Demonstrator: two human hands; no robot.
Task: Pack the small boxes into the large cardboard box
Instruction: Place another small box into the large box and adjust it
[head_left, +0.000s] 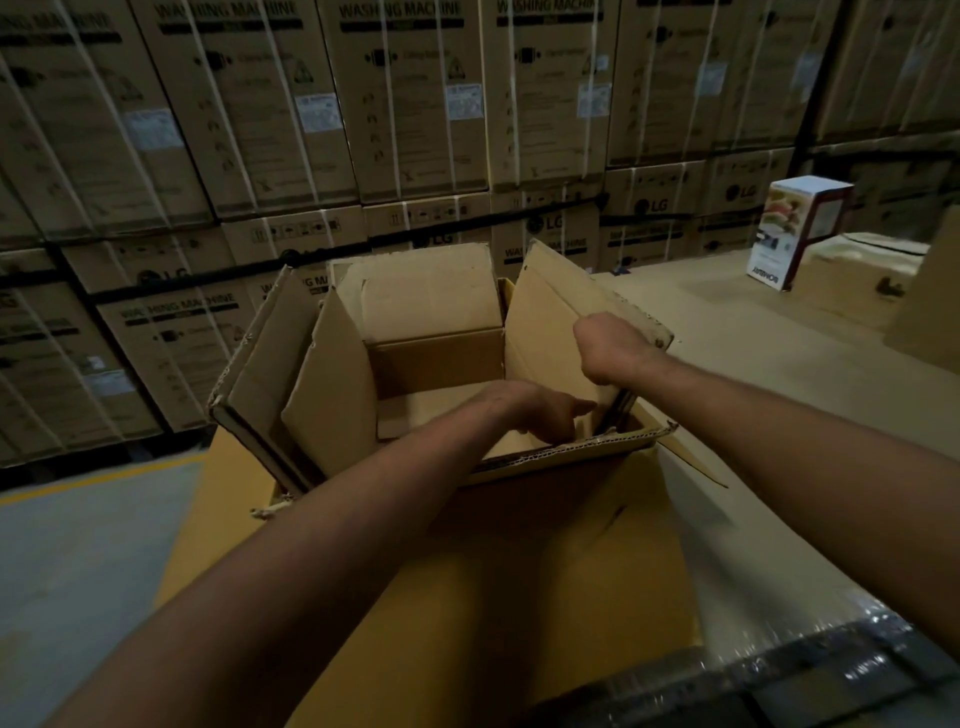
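A large brown cardboard box (431, 358) stands open in front of me with its flaps up. My left hand (535, 410) reaches down inside it near the right front corner, fingers curled low against the right wall; what they touch is hidden. My right hand (613, 348) grips the edge of the box's right flap (556, 312) and holds it upright. One small white printed box (800, 234) stands upright far to the right on a cardboard surface. The inside of the large box shows only cardboard.
The open box rests on a larger flat carton (519, 571). A wall of stacked washing machine cartons (415, 104) fills the background. Grey floor with a yellow line (78, 519) lies at the left. Dark wrapped items (779, 680) sit at the bottom right.
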